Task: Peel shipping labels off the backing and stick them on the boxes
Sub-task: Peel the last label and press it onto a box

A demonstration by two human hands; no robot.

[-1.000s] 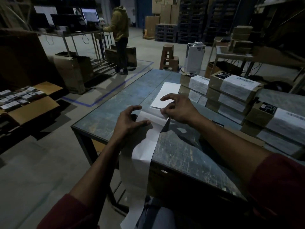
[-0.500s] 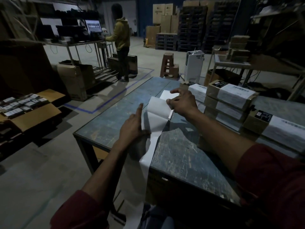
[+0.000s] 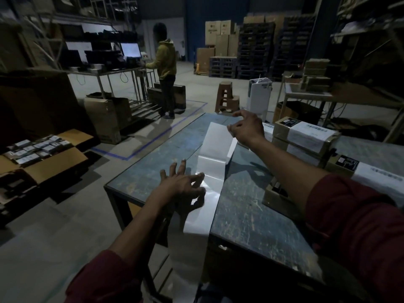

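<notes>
A long white backing strip [image 3: 205, 193] lies across the blue-grey table [image 3: 251, 211] and hangs over its near edge. My left hand [image 3: 181, 185] rests on the strip with spread, straight fingers. A white shipping label [image 3: 218, 138] stands lifted off the strip's far end. My right hand [image 3: 248, 127] pinches the label's right edge, with the forefinger raised. Brown boxes [image 3: 306, 132] with labels on them are stacked at the right of the table, and another labelled box [image 3: 369, 171] sits nearer.
A small open box [image 3: 275, 190] sits under my right forearm. An open carton of small packets [image 3: 35, 149] stands on the floor at left. A person in a yellow hoodie [image 3: 166, 62] stands at a far desk. A stool [image 3: 225, 97] and a white appliance [image 3: 260, 92] stand beyond the table.
My right hand has pulled the label up and away from the strip toward the boxes. My left hand has slid nearer along the strip and spread flat on it.
</notes>
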